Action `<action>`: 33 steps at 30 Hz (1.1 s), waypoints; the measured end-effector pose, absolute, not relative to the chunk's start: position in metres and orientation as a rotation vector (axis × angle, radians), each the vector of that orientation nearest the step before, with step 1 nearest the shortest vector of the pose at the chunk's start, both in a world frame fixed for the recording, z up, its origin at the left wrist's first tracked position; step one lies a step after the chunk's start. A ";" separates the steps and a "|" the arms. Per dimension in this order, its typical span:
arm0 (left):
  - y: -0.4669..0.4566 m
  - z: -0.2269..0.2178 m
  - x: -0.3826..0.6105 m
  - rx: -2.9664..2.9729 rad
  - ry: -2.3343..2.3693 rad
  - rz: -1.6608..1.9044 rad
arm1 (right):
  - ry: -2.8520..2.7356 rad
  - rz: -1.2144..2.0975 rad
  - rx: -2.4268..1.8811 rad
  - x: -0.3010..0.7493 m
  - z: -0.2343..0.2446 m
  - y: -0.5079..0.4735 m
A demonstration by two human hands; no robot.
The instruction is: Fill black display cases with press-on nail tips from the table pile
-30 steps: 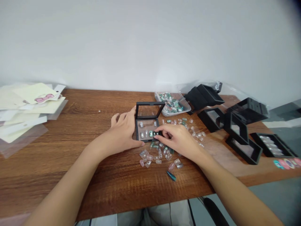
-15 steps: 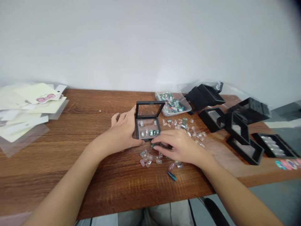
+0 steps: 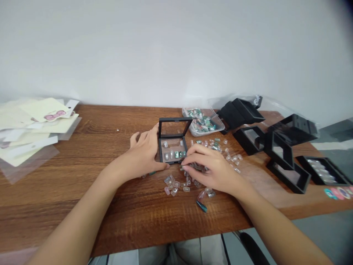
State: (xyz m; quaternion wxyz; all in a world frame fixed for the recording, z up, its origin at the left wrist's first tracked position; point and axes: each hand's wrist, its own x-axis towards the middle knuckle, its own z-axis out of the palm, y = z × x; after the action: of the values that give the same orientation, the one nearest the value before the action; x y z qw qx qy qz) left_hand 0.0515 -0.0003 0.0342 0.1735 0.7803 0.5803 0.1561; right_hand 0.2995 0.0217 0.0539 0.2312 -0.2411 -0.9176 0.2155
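Note:
A small black case (image 3: 160, 151) with a windowed lid stands open on the table. Inside lie several press-on nails (image 3: 171, 154), some clear, some green. My left hand (image 3: 142, 154) is curved around its left side, thumb along the front edge and fingers by the lid's hinge. Close to the front right corner, my right hand (image 3: 209, 165) pinches a small press-on nail (image 3: 182, 166), mostly hidden by the fingertips. Loose clear, pink and green nails (image 3: 175, 184) lie in front of the case and under the right hand. A long dark teal nail (image 3: 202, 206) lies nearest me.
A clear plastic tub (image 3: 222, 128) of mixed nails stands behind the case. Black boxes (image 3: 278, 151) are stacked at the right, near a black tray with pale nails (image 3: 320, 171). Cards and clear sleeves (image 3: 35, 129) are piled at the left on the wooden table (image 3: 110, 121).
My right fingers have closed into a tighter pinch by the case's front corner. A small teal piece now shows below my left thumb. The case has shifted very slightly left.

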 end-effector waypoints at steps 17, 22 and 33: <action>0.003 0.030 0.046 2.186 1.722 0.487 | -2.782 0.648 -0.625 0.299 0.053 0.018; 0.003 0.029 0.046 2.198 1.720 0.492 | -2.862 0.472 -0.629 0.296 0.046 0.014; 0.003 0.032 0.047 2.189 1.713 0.489 | -2.791 0.365 -0.778 0.296 0.049 0.016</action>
State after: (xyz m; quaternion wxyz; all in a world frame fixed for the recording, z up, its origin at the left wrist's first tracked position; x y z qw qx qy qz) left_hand 0.0467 0.0027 0.0323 0.1589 0.7657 0.5993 0.1711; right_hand 0.2964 0.0156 0.0485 0.1106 -0.2648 -0.9499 0.1243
